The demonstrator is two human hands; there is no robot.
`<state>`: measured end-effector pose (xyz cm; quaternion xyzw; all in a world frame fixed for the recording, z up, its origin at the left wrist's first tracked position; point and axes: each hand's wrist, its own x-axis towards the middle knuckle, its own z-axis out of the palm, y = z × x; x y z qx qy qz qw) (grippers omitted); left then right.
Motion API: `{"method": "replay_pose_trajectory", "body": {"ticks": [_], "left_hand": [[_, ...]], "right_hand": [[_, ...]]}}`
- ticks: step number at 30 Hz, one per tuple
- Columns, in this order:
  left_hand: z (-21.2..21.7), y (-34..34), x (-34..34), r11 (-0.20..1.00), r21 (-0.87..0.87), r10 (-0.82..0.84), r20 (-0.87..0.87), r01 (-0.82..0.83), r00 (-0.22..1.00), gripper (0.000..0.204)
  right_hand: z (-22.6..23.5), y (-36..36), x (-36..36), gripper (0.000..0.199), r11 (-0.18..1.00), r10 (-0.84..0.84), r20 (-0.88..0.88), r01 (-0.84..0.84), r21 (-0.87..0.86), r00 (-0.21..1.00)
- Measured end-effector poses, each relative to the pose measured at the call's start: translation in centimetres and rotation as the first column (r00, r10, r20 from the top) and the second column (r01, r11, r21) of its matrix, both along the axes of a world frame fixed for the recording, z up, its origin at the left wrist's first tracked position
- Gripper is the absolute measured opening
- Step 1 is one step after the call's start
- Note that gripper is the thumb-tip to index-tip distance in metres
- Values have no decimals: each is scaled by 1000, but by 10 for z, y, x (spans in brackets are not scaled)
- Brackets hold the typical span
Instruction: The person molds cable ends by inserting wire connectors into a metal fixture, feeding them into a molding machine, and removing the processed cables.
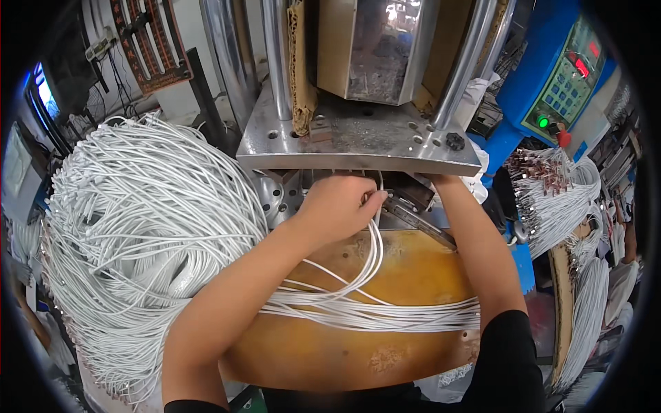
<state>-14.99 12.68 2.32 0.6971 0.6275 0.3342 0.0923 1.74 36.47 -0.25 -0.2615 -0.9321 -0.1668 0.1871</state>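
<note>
My left hand (pixel 339 206) is pinched on the ends of a few thin white cables (pixel 372 258), holding them at the opening under the grey metal press plate (pixel 358 141). The cables run back over the worn yellow-brown table (pixel 406 275) and join a flat band of white cables (pixel 385 313) lying across it. My right forearm (pixel 475 241) reaches under the plate's right side; the hand itself is hidden beneath the plate.
A huge heap of white cables (pixel 138 220) fills the left. Another bundle with brown-tipped ends (pixel 558 193) hangs at the right. A blue control box with a green button (pixel 561 76) stands at the upper right. Shiny press columns (pixel 275 55) rise behind.
</note>
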Motion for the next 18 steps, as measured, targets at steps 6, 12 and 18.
{"method": "replay_pose_trajectory", "body": {"ticks": [6,12,18], "left_hand": [[-9,8,-6,889,436,319,-372,-140,871,37],[0,15,-22,968,-12,237,-308,-253,921,38],[-25,22,-32,896,441,312,-708,52,633,31]], "right_hand": [[1,-56,-8,32,916,-18,-33,3,-401,999],[9,-99,-19,38,932,240,3,-230,-280,971],[29,-107,-26,38,954,283,123,-266,-140,951]]}}
